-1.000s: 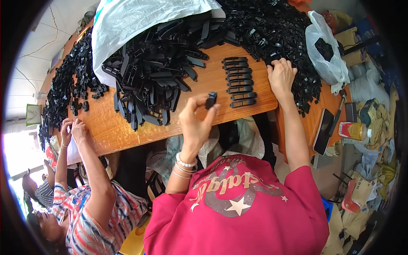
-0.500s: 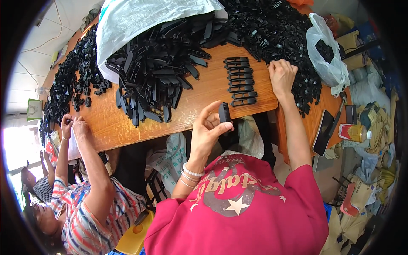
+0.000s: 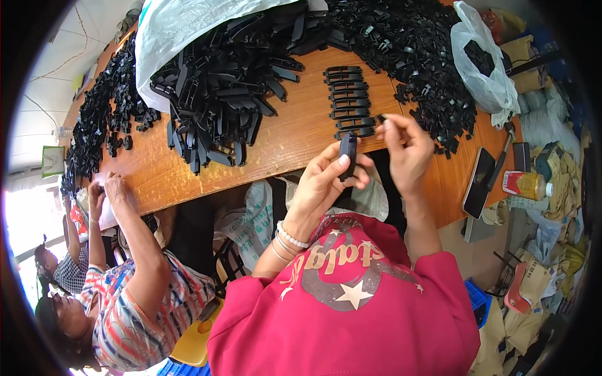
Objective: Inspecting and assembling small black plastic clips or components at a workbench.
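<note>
Left hand (image 3: 323, 182) grips a black plastic clip (image 3: 347, 155); right hand (image 3: 407, 147) pinches a small piece; seven finished clips (image 3: 348, 101) lined on the counter (image 3: 295, 135), heaps (image 3: 219, 88) remain.

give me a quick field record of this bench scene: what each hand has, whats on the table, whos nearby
left hand: holds a black plastic clip upright between thumb and fingers
right hand: beside the clip, pinching a small black piece
finished row: stack of black frames lined up on the wooden table
loose stock: pile of long black parts spilling from a white plastic bag; small black parts heap at far right
right edge: dark phone, a can
nearby: co-worker in a striped shirt at the table's left end
</note>
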A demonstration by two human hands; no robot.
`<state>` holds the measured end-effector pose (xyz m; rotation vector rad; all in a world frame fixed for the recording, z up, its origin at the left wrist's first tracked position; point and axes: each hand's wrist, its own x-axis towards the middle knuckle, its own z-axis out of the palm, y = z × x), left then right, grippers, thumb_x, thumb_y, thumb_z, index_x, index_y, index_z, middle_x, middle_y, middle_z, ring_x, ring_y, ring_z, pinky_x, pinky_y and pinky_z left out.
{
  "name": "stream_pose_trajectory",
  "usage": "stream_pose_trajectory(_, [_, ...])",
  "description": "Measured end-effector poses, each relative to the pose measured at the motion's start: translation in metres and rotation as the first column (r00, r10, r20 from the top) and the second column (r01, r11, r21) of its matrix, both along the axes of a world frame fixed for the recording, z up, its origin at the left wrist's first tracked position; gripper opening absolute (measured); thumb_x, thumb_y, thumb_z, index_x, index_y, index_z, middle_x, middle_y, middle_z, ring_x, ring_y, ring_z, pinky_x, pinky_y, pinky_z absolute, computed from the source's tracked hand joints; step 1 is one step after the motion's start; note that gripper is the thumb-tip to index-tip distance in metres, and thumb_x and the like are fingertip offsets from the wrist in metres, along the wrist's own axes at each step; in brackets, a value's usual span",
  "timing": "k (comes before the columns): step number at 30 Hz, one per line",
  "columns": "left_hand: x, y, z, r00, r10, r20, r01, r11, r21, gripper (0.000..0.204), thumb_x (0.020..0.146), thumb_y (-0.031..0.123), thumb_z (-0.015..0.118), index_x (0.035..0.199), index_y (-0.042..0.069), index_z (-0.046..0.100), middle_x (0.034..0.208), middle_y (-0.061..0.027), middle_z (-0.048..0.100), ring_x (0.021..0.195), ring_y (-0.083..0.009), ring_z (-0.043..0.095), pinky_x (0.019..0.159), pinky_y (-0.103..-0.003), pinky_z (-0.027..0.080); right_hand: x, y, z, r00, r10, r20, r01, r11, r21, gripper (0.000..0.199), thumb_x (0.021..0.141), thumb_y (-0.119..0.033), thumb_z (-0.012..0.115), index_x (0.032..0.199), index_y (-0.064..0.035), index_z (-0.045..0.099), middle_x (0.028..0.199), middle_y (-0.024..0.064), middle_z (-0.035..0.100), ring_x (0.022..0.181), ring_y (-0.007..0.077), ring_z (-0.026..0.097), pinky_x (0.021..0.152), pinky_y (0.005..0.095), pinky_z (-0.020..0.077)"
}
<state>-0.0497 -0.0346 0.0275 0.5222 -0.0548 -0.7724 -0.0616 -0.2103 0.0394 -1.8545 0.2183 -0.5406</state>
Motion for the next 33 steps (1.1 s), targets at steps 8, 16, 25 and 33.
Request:
stream_pose_trajectory(8, [-0.012, -0.008, 0.002, 0.977, 0.205, 0.050, -0.210, 0.970, 0.125, 0.030, 0.097, 0.009, 0.052, 0.124, -0.001, 0.045, 0.106, -0.0122, 0.062, 0.094, -0.0214, 0.065, 0.080, -0.034, 0.055, -0.021, 0.031, 0.016, 0.982, 0.167, 0.083, -0.153, 0.977, -0.150, 0.014, 0.082, 0.005, 0.065, 0.096, 0.0022, 0.063, 0.080, 0.0107, 0.062, 0.061, 0.0187, 0.064, 0.051, 0.0273, 0.0501])
stream_pose_trajectory(16, [-0.020, 0.000, 0.015, 0.996, 0.081, 0.032, -0.083, 0.995, 0.061, 0.030, 0.100, 0.013, 0.048, 0.126, -0.001, 0.043, 0.103, -0.0172, 0.063, 0.081, -0.0261, 0.067, 0.065, -0.031, 0.056, -0.024, 0.028, 0.027, 0.946, 0.187, 0.264, -0.075, 0.921, -0.383, 0.023, 0.074, 0.007, 0.072, 0.096, 0.0008, 0.067, 0.084, 0.0111, 0.064, 0.068, 0.0238, 0.062, 0.058, 0.0318, 0.0504])
stream_pose_trajectory(25, [-0.026, 0.008, 0.033, 0.935, 0.020, 0.354, -0.178, 0.890, 0.420, 0.049, 0.102, 0.022, 0.046, 0.146, 0.002, 0.034, 0.080, -0.0043, 0.058, 0.060, -0.0094, 0.056, 0.054, -0.021, 0.046, -0.025, 0.031, 0.032, 0.907, 0.334, 0.256, -0.170, 0.847, -0.503, 0.029, 0.076, 0.009, 0.067, 0.105, 0.0039, 0.066, 0.089, 0.0121, 0.062, 0.075, 0.0265, 0.061, 0.063, 0.0336, 0.0484])
stream_pose_trajectory(33, [-0.016, 0.014, 0.021, 0.989, -0.057, 0.138, 0.011, 0.950, 0.313, 0.037, 0.101, 0.020, 0.047, 0.132, -0.002, 0.048, 0.084, -0.0060, 0.059, 0.055, -0.0091, 0.052, 0.046, -0.019, 0.039, -0.032, 0.021, 0.011, 0.925, 0.344, 0.163, -0.281, 0.906, -0.317, 0.032, 0.078, 0.004, 0.067, 0.109, -0.0036, 0.068, 0.104, 0.0125, 0.060, 0.088, 0.0243, 0.059, 0.070, 0.0332, 0.0464])
